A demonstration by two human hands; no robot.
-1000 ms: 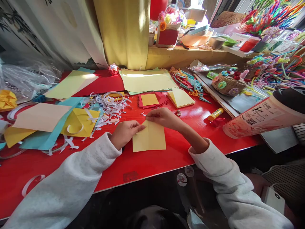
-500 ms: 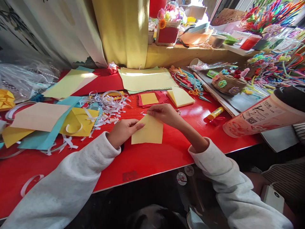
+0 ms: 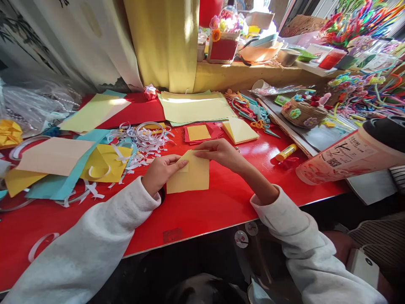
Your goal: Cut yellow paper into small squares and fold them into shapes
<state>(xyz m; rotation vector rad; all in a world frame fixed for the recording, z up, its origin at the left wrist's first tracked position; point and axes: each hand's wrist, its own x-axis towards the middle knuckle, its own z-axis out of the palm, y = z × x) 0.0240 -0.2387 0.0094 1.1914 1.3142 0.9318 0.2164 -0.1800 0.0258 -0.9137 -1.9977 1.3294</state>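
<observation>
A pale yellow square of paper (image 3: pixel 193 177) is held up between my two hands, just above the red table. My left hand (image 3: pixel 161 171) pinches its upper left part, thumb on the near face, where a small folded flap shows beside the thumb. My right hand (image 3: pixel 218 153) has its fingers closed on the paper's top edge; the fingertips are partly hidden. Behind the paper lie a small stack of red and orange squares (image 3: pixel 198 132) and a pad of pale yellow squares (image 3: pixel 242 130).
White paper scraps (image 3: pixel 150 141) and a tape roll (image 3: pixel 150 131) lie left of centre, near coloured sheets (image 3: pixel 57 155). Scissors (image 3: pixel 253 107), a glue stick (image 3: pixel 286 152) and a tilted drink cup (image 3: pixel 344 152) are on the right. Larger sheets (image 3: pixel 196 107) lie behind.
The paper has shifted slightly left. Its upper left corner is now folded over beside my left thumb, and my right hand's fingers have spread along the top edge.
</observation>
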